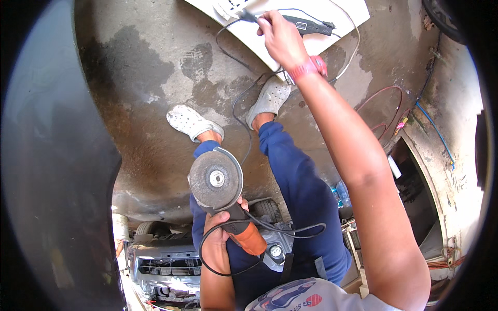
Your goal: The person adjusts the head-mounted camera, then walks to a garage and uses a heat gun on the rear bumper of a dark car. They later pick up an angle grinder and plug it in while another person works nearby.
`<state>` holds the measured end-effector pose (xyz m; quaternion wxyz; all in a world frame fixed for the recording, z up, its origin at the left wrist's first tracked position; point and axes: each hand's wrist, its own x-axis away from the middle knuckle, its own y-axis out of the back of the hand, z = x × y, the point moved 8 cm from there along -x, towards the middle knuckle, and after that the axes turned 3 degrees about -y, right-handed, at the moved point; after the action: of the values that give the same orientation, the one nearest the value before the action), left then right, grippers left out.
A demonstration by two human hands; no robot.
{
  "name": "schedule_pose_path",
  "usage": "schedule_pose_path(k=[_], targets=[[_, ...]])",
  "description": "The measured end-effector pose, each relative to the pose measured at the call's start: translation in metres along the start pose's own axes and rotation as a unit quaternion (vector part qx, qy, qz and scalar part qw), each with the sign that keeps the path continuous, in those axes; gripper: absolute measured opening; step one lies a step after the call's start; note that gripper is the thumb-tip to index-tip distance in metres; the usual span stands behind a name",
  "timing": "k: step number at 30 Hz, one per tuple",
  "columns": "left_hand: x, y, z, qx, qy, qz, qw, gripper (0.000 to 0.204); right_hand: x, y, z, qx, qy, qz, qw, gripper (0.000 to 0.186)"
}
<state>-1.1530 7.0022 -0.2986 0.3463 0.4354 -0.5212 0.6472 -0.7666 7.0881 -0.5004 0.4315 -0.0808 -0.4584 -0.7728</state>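
Observation:
My left hand [222,220] is wrapped round the body of an angle grinder [248,236] with an orange and black housing. Its worn grey disc [207,189] faces up, under a metal guard on one side. The black power cord [306,234] loops about that hand and runs up past my feet toward the white board. Stretched out at the top, my right hand [282,41] pinches a black plug [249,16] beside a white power strip [231,6]. Whether the plug is in a socket I cannot tell. Just beyond my right hand lies a dark corded power tool [308,26].
The white board [345,13] has a corner near my right shoe [272,96]. A dark, smooth curved panel [52,155] fills the left side. Damp patches mark the concrete floor [140,114]. Hoses [438,129] lie at the right wall, and a car front [166,264] shows at lower left.

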Motion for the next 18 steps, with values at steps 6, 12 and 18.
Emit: schedule_pose_path(k=[6, 12, 18], targets=[[-0.001, 0.005, 0.0, -0.035, 0.01, -0.012, 0.999, 0.071, -0.041, -0.008, 0.016, 0.082, -0.073, -0.07, 0.991, 0.031], [-0.002, 0.001, 0.0, -0.023, 0.009, -0.007, 1.0, 0.071, -0.036, 0.001, 0.028, 0.158, -0.081, -0.058, 0.982, 0.028], [-0.001, -0.001, -0.001, -0.015, 0.001, -0.009, 1.0, 0.069, -0.053, -0.025, 0.045, 0.211, 0.034, -0.131, 0.968, 0.019]])
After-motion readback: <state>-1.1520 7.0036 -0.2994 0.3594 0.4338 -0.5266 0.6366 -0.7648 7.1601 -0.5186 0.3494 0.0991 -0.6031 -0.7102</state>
